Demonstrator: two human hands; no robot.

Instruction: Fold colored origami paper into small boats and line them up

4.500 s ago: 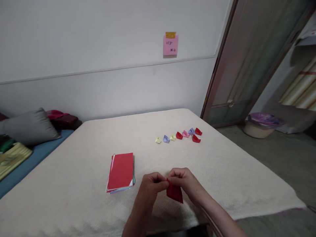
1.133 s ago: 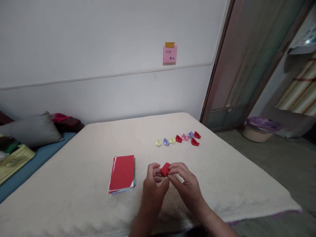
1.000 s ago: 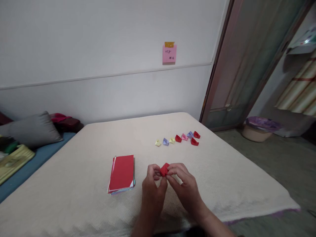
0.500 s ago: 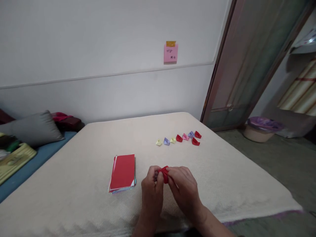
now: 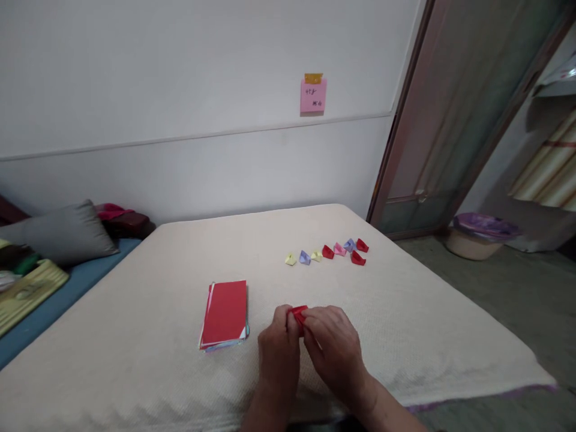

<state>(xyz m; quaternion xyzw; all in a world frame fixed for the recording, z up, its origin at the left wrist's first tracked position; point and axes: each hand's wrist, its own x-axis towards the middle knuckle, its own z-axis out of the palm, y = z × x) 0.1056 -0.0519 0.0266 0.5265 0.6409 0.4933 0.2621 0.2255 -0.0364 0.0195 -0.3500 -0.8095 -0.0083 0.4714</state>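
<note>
Between my two hands is a small folded red paper (image 5: 299, 313), partly covered by my fingers. My left hand (image 5: 279, 345) pinches its left side, thumb toward me. From the right, my right hand (image 5: 335, 342) grips the other side with its fingers closed. Left of my hands lies a stack of coloured paper (image 5: 225, 313) with a red sheet on top. Beyond my hands several small folded paper pieces sit in a row, among them a yellow one (image 5: 290, 259), a purple one (image 5: 305, 258), a pink one (image 5: 339, 249) and a red one (image 5: 358, 258).
A cream cloth (image 5: 180, 258) covers the table-like surface. At the left are a grey pillow (image 5: 67, 234) and a blue surface (image 5: 85, 288). A pink note (image 5: 313, 96) is taped to the wall. A lined bin (image 5: 479, 237) stands on the floor at the right.
My fingers have shifted slightly on the red paper; its top now looks flatter and more open. The stack and the row of folded pieces stay where they were.
</note>
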